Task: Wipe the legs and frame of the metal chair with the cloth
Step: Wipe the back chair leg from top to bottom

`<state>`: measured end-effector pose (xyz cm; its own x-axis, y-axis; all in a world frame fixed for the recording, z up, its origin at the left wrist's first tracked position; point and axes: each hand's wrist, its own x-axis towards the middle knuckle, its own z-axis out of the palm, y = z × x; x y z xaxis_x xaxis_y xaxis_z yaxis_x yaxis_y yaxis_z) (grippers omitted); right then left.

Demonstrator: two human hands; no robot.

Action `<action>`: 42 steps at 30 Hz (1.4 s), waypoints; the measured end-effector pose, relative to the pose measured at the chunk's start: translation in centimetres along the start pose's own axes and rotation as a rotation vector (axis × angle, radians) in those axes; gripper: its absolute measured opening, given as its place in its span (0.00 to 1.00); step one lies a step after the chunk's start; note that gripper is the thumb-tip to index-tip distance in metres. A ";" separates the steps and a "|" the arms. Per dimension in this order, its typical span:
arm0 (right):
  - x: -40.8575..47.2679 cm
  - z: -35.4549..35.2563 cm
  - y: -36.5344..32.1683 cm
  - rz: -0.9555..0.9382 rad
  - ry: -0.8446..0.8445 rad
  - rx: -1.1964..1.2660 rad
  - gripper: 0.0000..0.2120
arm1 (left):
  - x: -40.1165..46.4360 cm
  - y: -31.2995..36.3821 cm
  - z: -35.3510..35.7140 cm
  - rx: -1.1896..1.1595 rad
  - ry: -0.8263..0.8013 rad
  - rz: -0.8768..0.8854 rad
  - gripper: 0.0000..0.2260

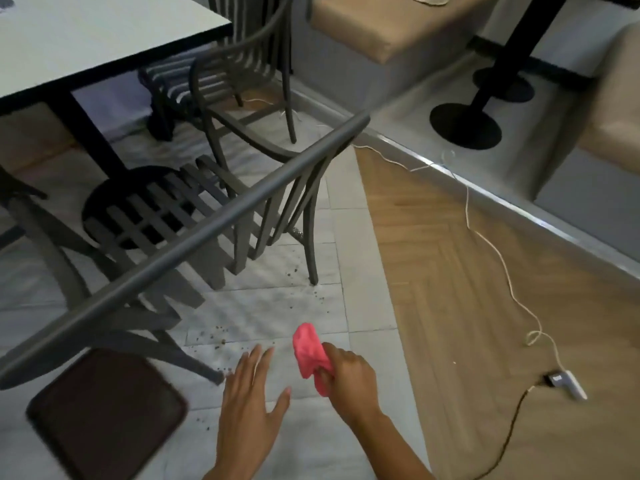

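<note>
right hand [349,379] pinches a crumpled pink cloth [309,353] beside the left hand [251,407], fingers spread, near the slatted grey metal chair [194,237] on tiled floor [263,313].

Chair [194,223] left of centre, tucked partly under table [86,39]. Tray [107,417] below chair. Hands near bottom, right hand [349,379] holding cloth [308,351], left hand [252,393] beside it.

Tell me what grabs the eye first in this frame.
The pink cloth, low centre, gripped in the right hand above the pale floor tiles. Beside it the left hand is spread open, holding nothing. Next, the dark metal chair, its top rail running diagonally across the left half, with crumbs scattered beneath.
</note>
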<state>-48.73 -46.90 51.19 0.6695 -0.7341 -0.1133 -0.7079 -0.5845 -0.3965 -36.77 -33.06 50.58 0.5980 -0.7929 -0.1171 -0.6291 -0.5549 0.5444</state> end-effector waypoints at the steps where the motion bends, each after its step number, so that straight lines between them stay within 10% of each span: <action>1: 1.0 -0.4 1.8 -0.026 0.006 0.004 0.08 | 1.1 1.2 1.1 0.012 0.016 -0.036 0.32; 15: 16.8 -9.9 21.6 -0.253 -0.091 0.034 0.09 | 13.3 18.8 10.4 -0.022 0.121 -0.423 0.32; 28: 37.5 -12.3 23.7 -0.527 -0.221 -0.053 0.07 | 29.7 23.1 15.2 0.024 0.042 -0.597 0.33; 42: 55.5 -11.0 17.7 -1.036 -0.325 0.056 0.15 | 41.9 25.3 16.2 -0.022 0.397 -0.945 0.27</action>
<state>-26.58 -101.78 47.89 0.9688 0.2384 0.0674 0.2410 -0.8445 -0.4783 -35.65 -84.43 45.95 0.9684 0.1086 -0.2243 0.1910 -0.9017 0.3878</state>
